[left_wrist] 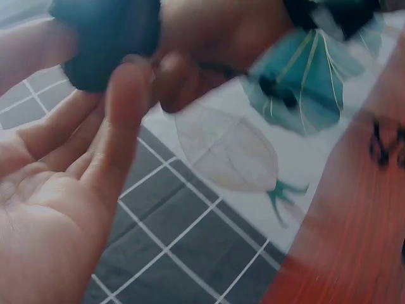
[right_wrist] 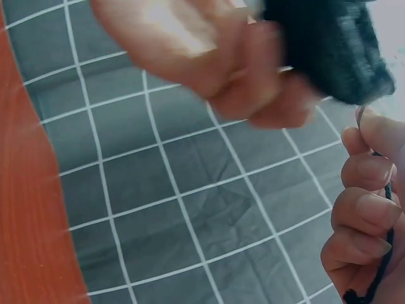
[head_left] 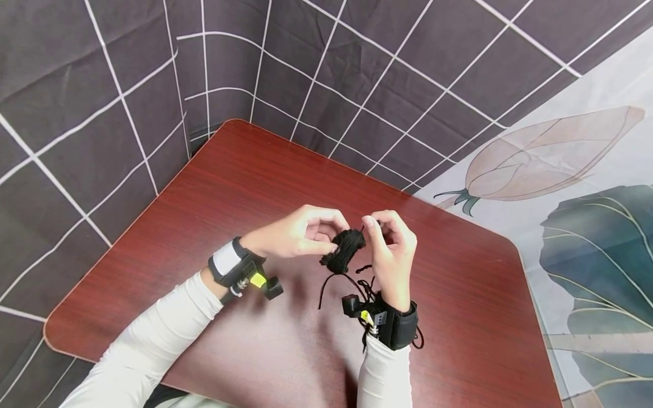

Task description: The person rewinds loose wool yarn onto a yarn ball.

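My left hand grips a wound bundle of black cord between thumb and fingers, held above the table. To its right, my right hand pinches a strand leading off the bundle. In the right wrist view the bundle hangs over the right hand, and the strand runs down past its curled fingers. The left wrist view has the bundle blurred, with the left thumb against it. Loose cord trails below, partly hidden behind the right wrist.
The reddish-brown wooden table spreads beneath both hands. A dark grid-patterned cloth rises behind it and on the left. On the right hangs a pale cloth printed with leaves. Each wrist wears a strapped camera, the left one included.
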`<state>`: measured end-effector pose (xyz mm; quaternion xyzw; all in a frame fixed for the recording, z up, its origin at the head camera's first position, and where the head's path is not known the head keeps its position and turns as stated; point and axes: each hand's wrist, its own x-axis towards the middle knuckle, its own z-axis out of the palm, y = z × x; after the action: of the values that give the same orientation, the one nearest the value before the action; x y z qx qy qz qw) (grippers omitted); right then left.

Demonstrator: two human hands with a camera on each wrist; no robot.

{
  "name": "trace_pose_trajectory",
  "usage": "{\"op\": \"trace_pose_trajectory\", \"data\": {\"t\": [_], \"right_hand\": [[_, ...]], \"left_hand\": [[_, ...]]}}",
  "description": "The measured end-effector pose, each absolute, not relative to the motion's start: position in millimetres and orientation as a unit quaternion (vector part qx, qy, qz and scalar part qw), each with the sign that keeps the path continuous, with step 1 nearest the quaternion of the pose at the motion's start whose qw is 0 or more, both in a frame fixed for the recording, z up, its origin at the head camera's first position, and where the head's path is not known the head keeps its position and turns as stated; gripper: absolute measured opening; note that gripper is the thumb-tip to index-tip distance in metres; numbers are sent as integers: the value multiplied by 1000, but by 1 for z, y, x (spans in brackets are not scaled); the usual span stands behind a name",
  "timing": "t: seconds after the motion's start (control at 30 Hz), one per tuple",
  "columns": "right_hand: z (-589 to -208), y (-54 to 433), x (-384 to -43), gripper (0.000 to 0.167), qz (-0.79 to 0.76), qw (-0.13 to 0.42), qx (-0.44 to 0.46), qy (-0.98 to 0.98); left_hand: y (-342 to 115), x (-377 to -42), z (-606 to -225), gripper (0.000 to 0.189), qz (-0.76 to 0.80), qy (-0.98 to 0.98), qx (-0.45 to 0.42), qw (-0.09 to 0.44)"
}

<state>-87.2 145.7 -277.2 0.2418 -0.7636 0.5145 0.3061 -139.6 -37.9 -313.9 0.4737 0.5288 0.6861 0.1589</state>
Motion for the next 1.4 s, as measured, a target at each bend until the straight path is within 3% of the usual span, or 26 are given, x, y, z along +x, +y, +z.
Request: {"op": "trace_pose_trajectory", "data": {"t": [0.53,0.73,0.87,1.1,1.4], "right_hand": [[-304,130,-103,16,458,208,296,-812],[-298,131,-96,13,422,188,309,-831],[-291,135,-90,12,425,204,299,-829],[-282,147,-85,7,461,261,273,-803],[-283,155,-89,10,491,291,262,-778]], "left_hand": [[-37,-137,-306,24,861,424,280,-22],[-40,-141,-306,25,809,521,248,-111],[-41,-144,-309,24,748,597,252,-139],[-39,-143,-314,22,664,670,320,-82],[-39,-140,-315,21,629,616,461,111]]}}
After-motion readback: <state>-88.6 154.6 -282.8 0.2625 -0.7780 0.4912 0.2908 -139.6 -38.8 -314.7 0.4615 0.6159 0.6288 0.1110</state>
